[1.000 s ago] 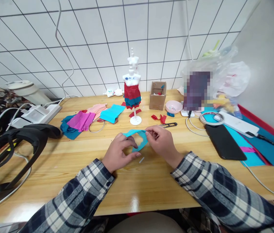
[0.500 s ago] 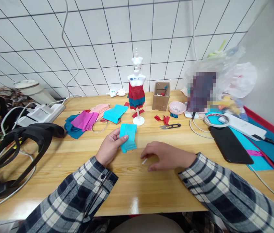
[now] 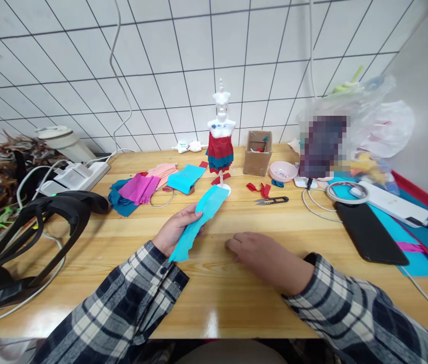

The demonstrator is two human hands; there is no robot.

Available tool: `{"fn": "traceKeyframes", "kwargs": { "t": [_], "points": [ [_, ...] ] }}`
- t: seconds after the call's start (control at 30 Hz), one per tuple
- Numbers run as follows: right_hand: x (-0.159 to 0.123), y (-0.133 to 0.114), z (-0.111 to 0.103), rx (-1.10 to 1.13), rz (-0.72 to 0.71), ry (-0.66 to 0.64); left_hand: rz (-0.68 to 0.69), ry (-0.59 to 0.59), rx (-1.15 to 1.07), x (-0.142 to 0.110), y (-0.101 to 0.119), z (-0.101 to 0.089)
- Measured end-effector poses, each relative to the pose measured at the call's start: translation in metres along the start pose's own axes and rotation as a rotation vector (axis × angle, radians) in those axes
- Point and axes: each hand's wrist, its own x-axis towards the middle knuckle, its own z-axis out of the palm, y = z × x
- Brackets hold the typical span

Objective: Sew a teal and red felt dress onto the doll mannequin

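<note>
Left hand (image 3: pixel 176 227) pinches the long bright-blue cloth-like strip (image 3: pixel 207 210) before the white plastic mannequin (image 3: pixel 221 130), now extended instead of doubled over, so its length seems workable, while the right hand (image 3: pixel 252 253) curls nearer than the mannequin, contents untellable.

One left hand (image 3: pixel 182 226) and one right hand (image 3: pixel 254 255) are making two, and two plaid sleeves (image 3: pixel 103 303) are covering the arms. One turquoise crepe-paper strip (image 3: pixel 203 217) is showing in the grasp. Four other crepe-paper colors are lying in one cluster: one turquoise piece (image 3: pixel 186 178), one peach piece (image 3: pixel 165 173), one magenta piece (image 3: pixel 140 188) and one dark-blue piece (image 3: pixel 121 199). One red-and-blue skirt (image 3: pixel 220 151) is hanging. One cardboard box (image 3: pixel 256 164), one pink bowl (image 3: pixel 283 177), one pair of thread snips (image 3: pixel 276 200) and one black smartphone (image 3: pixel 371 235) are resting on one wooden table (image 3: pixel 214 303). Red scraps (image 3: pixel 264 190) are bunching too closely to count. One black headset (image 3: pixel 66 217) and one lidded container (image 3: pixel 66 144) are standing.
</note>
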Motion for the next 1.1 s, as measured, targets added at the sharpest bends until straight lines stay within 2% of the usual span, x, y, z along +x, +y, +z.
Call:
{"fn": "traceKeyframes", "kwargs": {
  "t": [0.07,0.13,0.3,0.43,0.53,0.67,0.77,0.83,0.97,1.1],
  "points": [
    [-0.002,0.000,0.001,0.006,0.052,0.002,-0.015,-0.035,0.008,-0.001,0.001,-0.001],
    [-0.002,0.001,0.001,-0.012,0.043,-0.002,-0.019,-0.050,0.012,-0.002,0.001,-0.001],
    [-0.001,-0.005,0.002,-0.150,-0.013,-0.005,0.041,0.071,0.034,-0.001,-0.005,0.002],
    [0.002,-0.002,0.004,-0.145,-0.031,0.002,0.079,0.068,0.050,0.002,-0.008,0.002],
    [0.002,0.010,0.003,0.032,0.059,-0.015,0.093,0.048,-0.020,0.004,-0.008,0.000],
    [-0.002,0.032,-0.003,0.427,0.138,0.003,0.106,-0.011,-0.081,0.006,-0.006,-0.009],
    [-0.007,0.040,-0.009,0.575,0.135,0.000,0.156,0.048,0.015,0.010,-0.006,-0.016],
    [-0.009,0.038,-0.012,0.538,0.163,-0.007,0.186,0.085,0.094,0.013,-0.008,-0.018],
    [-0.008,0.023,-0.012,0.190,0.289,-0.014,0.203,0.101,0.071,0.013,-0.010,-0.016],
    [-0.008,0.005,-0.002,-0.064,0.247,-0.056,0.175,0.084,-0.027,0.011,-0.008,-0.012]
  ]
}}
